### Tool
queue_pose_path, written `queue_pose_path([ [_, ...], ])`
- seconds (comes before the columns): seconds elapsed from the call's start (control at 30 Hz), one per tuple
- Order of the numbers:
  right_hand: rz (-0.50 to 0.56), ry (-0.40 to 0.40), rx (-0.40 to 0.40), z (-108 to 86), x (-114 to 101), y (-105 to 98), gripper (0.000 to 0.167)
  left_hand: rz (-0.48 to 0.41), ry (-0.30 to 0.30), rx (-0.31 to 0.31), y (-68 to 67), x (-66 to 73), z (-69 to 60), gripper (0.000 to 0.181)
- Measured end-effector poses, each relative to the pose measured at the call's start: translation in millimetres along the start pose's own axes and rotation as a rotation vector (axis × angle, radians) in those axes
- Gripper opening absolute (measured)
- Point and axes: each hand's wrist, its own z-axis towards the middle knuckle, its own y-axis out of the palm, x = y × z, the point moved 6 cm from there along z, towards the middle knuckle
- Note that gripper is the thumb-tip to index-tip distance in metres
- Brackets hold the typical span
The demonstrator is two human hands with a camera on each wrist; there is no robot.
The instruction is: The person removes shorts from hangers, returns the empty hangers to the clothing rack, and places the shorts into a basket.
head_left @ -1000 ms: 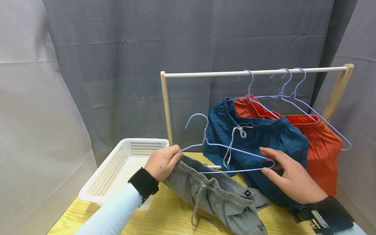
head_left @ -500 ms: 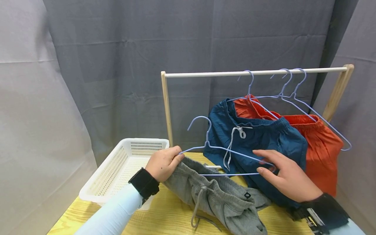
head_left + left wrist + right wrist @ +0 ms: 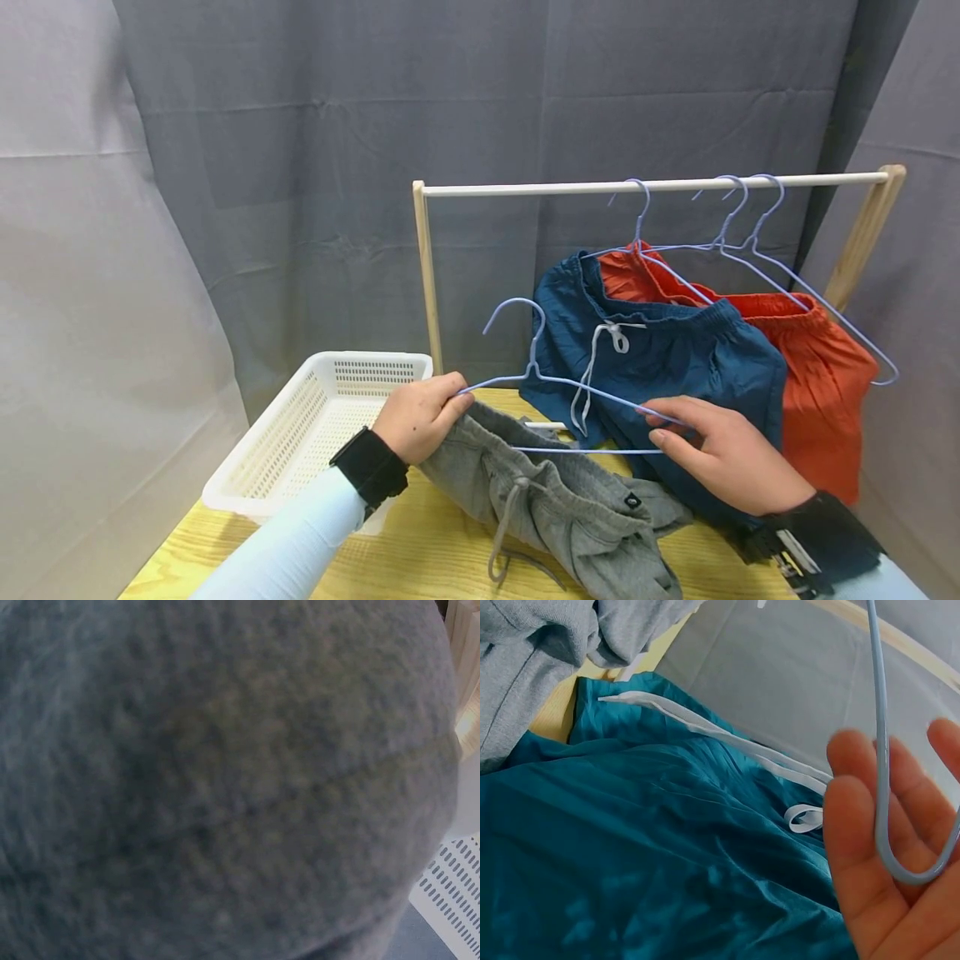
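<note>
My left hand (image 3: 422, 417) pinches the left end of a light-blue wire hanger (image 3: 534, 371) together with the waistband of grey drawstring shorts (image 3: 555, 508). The shorts droop to the table, their waist gaping and the hanger's lower bar over the opening. Thumb and fingers of my right hand (image 3: 731, 454) curl round the hanger's right end. In the right wrist view, the hanger's rounded end (image 3: 907, 876) lies against the fingers (image 3: 851, 855). Grey cloth (image 3: 225, 780) fills most of the left wrist view and hides the left fingers there.
A wooden rack (image 3: 525, 190) stands behind. Blue shorts (image 3: 675, 350) and orange shorts (image 3: 828, 392) hang from it on hangers, close behind my right hand. At left, a white perforated basket (image 3: 255, 467) sits on the wooden table (image 3: 352, 571).
The right hand has shifted slightly left and its fingers have closed in on the hanger's end. The hanger has tilted slightly, its hook now lower and further right. Left hand almost still.
</note>
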Motion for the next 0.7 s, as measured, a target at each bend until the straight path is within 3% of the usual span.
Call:
queue_pose_path([
  [0.27, 0.118, -0.023, -0.124, 0.4, 2, 9, 0.024, 0.012, -0.007, -0.018, 2.5, 0.2, 0.6, 0.018],
  [0.7, 0.370, 0.045, -0.277, -0.1, 4, 23, 0.030, 0.012, -0.015, -0.029, 6.0, 1.3, 2.5, 0.016],
])
